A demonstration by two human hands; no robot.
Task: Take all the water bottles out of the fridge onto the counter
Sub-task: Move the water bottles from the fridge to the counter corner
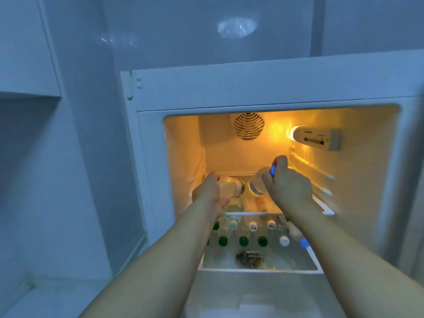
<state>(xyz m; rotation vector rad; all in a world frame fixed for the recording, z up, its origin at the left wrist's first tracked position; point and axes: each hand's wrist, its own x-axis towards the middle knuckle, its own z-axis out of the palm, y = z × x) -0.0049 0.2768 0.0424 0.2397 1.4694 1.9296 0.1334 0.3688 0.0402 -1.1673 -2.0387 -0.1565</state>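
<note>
Both my arms reach into the open, lit fridge (263, 88). My left hand (207, 190) grips a clear water bottle with a green label (231, 187), lying tilted above the upper glass shelf (252, 213). My right hand (286, 182) grips another clear bottle with a blue cap (258, 184) by its neck, also tilted over that shelf. On the shelf below stand several more bottles, some with green caps (243, 241), some with white caps (284, 240), and one with a blue cap (304, 242) at the right.
The fridge's fan grille (248, 126) is on the back wall and a control box with the lamp (317, 140) on the right wall. White cabinet panels (75, 134) stand to the left. A dark item (250, 260) shows under the lower glass shelf.
</note>
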